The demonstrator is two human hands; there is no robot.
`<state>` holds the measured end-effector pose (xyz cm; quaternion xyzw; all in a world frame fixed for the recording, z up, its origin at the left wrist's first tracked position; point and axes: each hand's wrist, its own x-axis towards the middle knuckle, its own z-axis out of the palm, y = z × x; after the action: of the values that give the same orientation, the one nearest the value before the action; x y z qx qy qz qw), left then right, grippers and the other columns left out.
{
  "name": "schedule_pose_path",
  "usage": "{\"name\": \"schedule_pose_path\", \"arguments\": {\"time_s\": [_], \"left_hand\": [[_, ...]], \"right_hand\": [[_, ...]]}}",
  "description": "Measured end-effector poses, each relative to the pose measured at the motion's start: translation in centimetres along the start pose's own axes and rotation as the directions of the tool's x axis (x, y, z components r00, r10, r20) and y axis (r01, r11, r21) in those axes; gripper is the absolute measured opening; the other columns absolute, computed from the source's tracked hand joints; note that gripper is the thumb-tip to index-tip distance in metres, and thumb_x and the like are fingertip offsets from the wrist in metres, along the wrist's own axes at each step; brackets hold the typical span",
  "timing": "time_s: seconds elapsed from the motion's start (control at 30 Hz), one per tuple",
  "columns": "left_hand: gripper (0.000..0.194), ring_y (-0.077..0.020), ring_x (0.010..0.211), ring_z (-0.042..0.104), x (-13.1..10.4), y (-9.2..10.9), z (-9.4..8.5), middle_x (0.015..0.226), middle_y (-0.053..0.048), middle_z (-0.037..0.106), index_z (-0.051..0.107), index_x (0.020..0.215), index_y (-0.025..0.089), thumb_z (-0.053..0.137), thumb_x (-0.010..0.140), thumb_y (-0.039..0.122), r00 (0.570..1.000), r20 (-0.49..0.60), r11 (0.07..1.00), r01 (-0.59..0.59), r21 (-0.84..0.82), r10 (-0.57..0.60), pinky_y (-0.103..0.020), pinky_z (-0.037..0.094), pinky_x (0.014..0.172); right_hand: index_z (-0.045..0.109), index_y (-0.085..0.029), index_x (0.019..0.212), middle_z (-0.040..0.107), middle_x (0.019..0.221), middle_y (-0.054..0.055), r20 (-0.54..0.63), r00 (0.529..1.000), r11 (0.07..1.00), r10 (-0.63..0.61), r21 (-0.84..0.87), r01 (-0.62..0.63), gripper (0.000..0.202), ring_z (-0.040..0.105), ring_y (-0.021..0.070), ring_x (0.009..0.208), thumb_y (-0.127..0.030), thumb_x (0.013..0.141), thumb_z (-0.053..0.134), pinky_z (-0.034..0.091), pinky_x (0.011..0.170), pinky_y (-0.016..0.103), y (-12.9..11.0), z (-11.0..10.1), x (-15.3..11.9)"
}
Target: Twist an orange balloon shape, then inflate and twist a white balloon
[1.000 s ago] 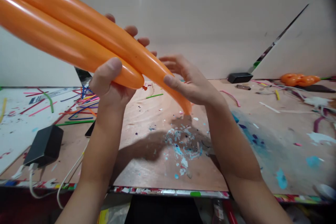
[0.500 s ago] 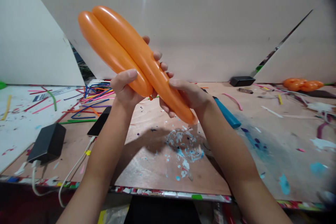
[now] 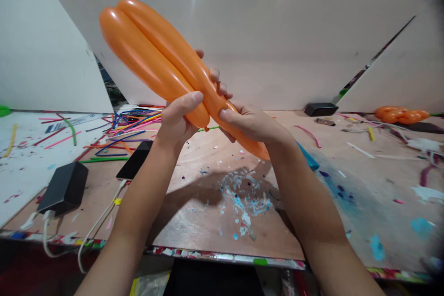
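Observation:
A long orange balloon (image 3: 149,55), folded so that two lengths lie side by side, is held up above the table, slanting from upper left to lower right. My left hand (image 3: 182,113) grips it near the knotted end, thumb across the front and fingers behind. My right hand (image 3: 248,120) is wrapped around the longer length lower down, its thumb pressing on the balloon. The tail of the balloon passes under my right wrist. Some fingers are hidden behind the balloon.
Loose uninflated balloons (image 3: 121,141) lie at the left near a phone (image 3: 134,161) and a dark box (image 3: 64,188) with a white cable. A blue tool (image 3: 308,157) lies by my right forearm. Orange twisted balloons (image 3: 400,114) rest at the far right. White panels (image 3: 249,32) stand behind.
Both hands have shifted slightly right along the balloon. My right thumb now presses on its front, and the balloon's upper end has risen a little to the left.

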<state>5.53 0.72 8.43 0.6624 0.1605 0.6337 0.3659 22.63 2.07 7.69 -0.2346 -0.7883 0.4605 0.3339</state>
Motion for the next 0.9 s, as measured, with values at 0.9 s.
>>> {"name": "schedule_pose_path", "arguments": {"time_s": [0.9], "left_hand": [[0.028, -0.0309, 0.119, 0.065, 1.1, -0.7, -0.3, 0.090, -0.004, 0.067, 0.056, 0.082, 0.021, 0.076, 0.073, 0.039, 0.927, -0.338, 0.970, 0.084, -0.229, -0.161, -0.043, 0.057, 0.095]], "right_hand": [[0.055, -0.019, 0.122, 0.058, 0.111, 0.015, -0.402, 0.811, 0.461, -0.426, -0.867, -0.188, 0.030, 0.053, 0.0326, 0.111, -0.034, 0.101, 0.040, 0.037, 0.099, 0.053, 1.7, 4.3, 1.9]]}}
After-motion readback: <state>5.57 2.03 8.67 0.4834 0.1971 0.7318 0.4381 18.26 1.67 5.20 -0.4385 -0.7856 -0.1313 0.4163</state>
